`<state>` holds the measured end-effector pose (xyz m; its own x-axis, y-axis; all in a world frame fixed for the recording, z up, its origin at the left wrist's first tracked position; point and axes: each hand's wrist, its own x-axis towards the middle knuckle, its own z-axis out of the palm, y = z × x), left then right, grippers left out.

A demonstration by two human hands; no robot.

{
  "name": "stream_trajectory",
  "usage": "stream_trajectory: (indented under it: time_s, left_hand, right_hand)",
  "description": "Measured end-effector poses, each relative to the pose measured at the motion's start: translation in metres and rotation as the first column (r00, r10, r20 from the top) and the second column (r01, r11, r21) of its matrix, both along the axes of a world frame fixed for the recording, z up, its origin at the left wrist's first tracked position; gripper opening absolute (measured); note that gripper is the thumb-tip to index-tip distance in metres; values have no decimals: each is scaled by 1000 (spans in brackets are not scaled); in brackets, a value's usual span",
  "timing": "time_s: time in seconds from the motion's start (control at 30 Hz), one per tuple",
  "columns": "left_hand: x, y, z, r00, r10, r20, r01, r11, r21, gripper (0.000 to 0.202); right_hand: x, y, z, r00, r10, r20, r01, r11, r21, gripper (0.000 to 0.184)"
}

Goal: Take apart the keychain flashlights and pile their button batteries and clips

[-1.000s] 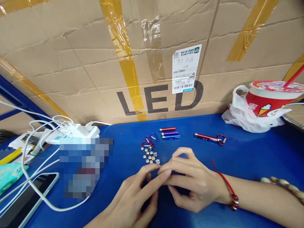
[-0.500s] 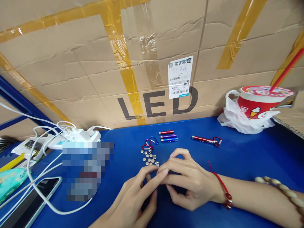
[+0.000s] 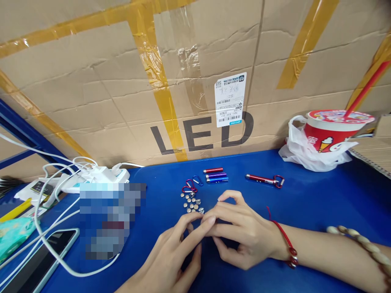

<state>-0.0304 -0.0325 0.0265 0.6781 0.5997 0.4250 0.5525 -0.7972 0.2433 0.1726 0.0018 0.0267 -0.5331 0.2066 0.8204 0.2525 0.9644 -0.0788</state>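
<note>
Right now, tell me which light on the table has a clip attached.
The long red light lying alone at right, a red clip on its end; the three short tubes have none.

Bright, even light; soft shadows lie under the hands [image 3: 214, 240]. Tape [image 3: 189, 57] glares. Edges bow; one patch is pixelated.

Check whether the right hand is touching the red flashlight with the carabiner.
Apart. The head view shows bare blue table between the right hand and the red flashlight.

A small packing or assembly workbench — taped carton [image 3: 91, 81] (marked "LED") behind a blue table [image 3: 320, 195] — strewn with loose pen-light parts [image 3: 192, 202].
</note>
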Motion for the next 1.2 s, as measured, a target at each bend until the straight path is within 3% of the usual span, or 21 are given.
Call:
stream_trajectory:
  time_s: [1.2]
  left_hand:
    - [-2, -1, -3, 1000, -12, 0, 12, 999, 49, 56]
  right_hand:
    - [0, -2, 0, 999, 12, -42, -13, 1000, -25, 20]
